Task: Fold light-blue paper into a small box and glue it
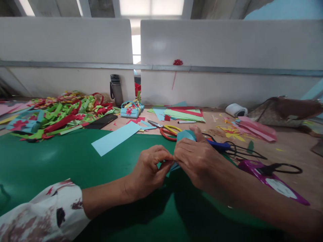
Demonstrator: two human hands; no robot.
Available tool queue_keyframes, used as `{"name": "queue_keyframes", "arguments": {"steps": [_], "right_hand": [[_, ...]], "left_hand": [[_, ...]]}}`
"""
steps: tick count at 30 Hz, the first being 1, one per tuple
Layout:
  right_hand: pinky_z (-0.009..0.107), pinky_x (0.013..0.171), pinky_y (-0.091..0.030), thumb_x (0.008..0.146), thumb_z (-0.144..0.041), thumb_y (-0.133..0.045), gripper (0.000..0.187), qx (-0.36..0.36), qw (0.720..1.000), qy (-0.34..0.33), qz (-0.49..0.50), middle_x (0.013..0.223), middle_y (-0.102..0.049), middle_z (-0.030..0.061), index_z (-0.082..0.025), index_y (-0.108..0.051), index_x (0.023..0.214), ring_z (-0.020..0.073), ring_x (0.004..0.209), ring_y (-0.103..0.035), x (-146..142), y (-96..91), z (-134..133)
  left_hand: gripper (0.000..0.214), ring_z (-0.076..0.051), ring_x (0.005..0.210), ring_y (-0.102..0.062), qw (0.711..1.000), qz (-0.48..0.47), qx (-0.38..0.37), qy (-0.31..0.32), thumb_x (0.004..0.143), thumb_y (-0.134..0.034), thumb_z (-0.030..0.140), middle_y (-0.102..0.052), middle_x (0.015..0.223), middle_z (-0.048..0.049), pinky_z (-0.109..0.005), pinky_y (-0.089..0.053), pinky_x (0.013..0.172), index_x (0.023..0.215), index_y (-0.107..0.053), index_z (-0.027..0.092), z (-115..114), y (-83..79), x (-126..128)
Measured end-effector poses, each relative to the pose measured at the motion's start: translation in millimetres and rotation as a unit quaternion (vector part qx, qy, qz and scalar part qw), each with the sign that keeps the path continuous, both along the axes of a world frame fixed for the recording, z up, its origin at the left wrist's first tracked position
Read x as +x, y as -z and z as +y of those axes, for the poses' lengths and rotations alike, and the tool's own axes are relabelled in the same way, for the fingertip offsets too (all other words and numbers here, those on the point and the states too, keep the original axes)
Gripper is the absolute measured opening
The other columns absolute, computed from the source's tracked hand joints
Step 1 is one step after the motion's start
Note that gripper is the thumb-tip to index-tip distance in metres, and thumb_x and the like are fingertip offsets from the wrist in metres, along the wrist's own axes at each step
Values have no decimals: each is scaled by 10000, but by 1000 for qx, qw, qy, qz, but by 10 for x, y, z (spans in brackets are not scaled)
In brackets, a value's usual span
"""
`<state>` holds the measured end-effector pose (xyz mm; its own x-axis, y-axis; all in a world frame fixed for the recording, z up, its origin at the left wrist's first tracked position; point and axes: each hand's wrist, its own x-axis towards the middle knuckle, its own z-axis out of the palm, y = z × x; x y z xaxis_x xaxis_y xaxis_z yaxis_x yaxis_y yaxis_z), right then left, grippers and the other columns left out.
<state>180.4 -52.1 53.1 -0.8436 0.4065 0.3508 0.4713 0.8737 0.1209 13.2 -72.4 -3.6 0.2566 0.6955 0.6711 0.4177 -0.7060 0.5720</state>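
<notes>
My left hand and my right hand meet over the green mat, both pinched on a light blue piece of folded paper. Its upper part sticks up behind my right thumb; a lower corner shows between the hands. My left fingers are curled and pressed together on the paper's left edge. A loose light blue paper strip lies on the mat to the upper left of my hands.
Red-and-yellow scissors lie just beyond my hands. Black-handled scissors and a purple tool lie right. A heap of green and red paper strips, a small paper basket, a bottle, stacked paper sheets, and a tape roll sit farther back.
</notes>
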Motion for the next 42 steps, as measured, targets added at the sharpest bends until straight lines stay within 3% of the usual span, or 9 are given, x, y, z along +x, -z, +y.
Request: {"name": "queue_keyframes", "arguments": {"steps": [8, 14, 19, 29, 36, 42], "right_hand": [[566, 1002, -150, 802, -102, -555, 134, -37, 997, 71, -5, 736, -600, 17, -176, -595, 698, 194, 830, -534, 23, -150, 43], [471, 930, -285, 807, -60, -511, 218, -63, 994, 81, -25, 708, -574, 15, -177, -569, 633, 189, 821, -520, -7, -150, 13], [477, 938, -262, 859, -132, -481, 227, -55, 997, 54, 3, 704, -566, 9, -192, -581, 665, 187, 801, -522, 2, -72, 37], [518, 944, -226, 854, -111, -425, 299, -37, 998, 45, -6, 668, -535, 4, -176, -527, 580, 170, 744, -480, 1, -147, 9], [614, 993, -68, 826, -88, -434, 296, -50, 997, 57, 10, 660, -536, -2, -176, -525, 558, 171, 743, -497, -12, -174, -11], [607, 990, -80, 815, -102, -454, 300, -59, 996, 66, 14, 637, -518, -13, -168, -510, 528, 150, 705, -481, 3, -183, -26]], "left_hand": [[131, -118, 652, -499, 1000, 27, -3, -5, 824, -501, 78, -553, 687, -30, -232, -395, 616, 728, -576, 124, -17, -30, -14], [142, -130, 668, -511, 1000, 21, 4, -1, 828, -491, 89, -564, 691, -33, -241, -409, 621, 725, -572, 143, -18, -29, -13], [111, -123, 666, -535, 1000, -1, 10, 2, 811, -527, 88, -592, 716, -47, -231, -421, 624, 761, -623, 117, -12, -27, -7], [101, -110, 625, -503, 978, -96, -182, 41, 738, -599, 126, -575, 650, -4, -234, -399, 612, 642, -627, 133, -1, -124, -13], [67, -113, 639, -494, 943, -153, -285, 74, 697, -620, 171, -566, 681, -9, -240, -397, 604, 646, -625, 128, 22, -104, -29], [71, -97, 614, -466, 915, -181, -353, 80, 670, -646, 182, -547, 666, 5, -226, -378, 581, 641, -611, 127, 32, -99, -54]]}}
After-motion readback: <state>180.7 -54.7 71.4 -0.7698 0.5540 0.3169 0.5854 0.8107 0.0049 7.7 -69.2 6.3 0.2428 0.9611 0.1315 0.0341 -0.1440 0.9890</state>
